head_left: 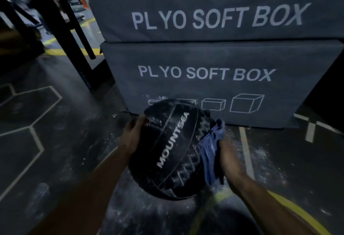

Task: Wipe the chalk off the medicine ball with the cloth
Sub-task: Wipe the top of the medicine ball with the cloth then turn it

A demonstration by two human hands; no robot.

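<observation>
At the far left, black steel rack posts [55, 16] slant up from a dark rubber gym floor [61, 123] marked with pale hexagon outlines and yellow lines. White chalk dust is scattered over that floor around the centre and to the right of it.

Moving inward, the left hand [132, 136] lies against the left side of the round black medicine ball [170, 151], palm on the surface and fingers spread fairly straight along its curve, bracing it rather than clenching. The ball is held up between both hands, low in the middle of the view, in front of the lower box. White lettering reading MOUNTSEA runs up its face, seams cross it, and white chalk smears show along its upper edge and on its lower right panel.

On the ball's right side hangs a crumpled blue cloth [210, 152], touching the ball and draping downward. The right hand [226, 150] grasps that cloth, its fingers wrapped into the bunched fabric and pressing it to the ball; the fingertips themselves are hidden by the folds.

Behind, filling the centre and right, two grey padded boxes [214, 67] are stacked, each printed PLYO SOFT BOX in white, the lower one also bearing white box outlines and a few chalk marks near the ball's top.
</observation>
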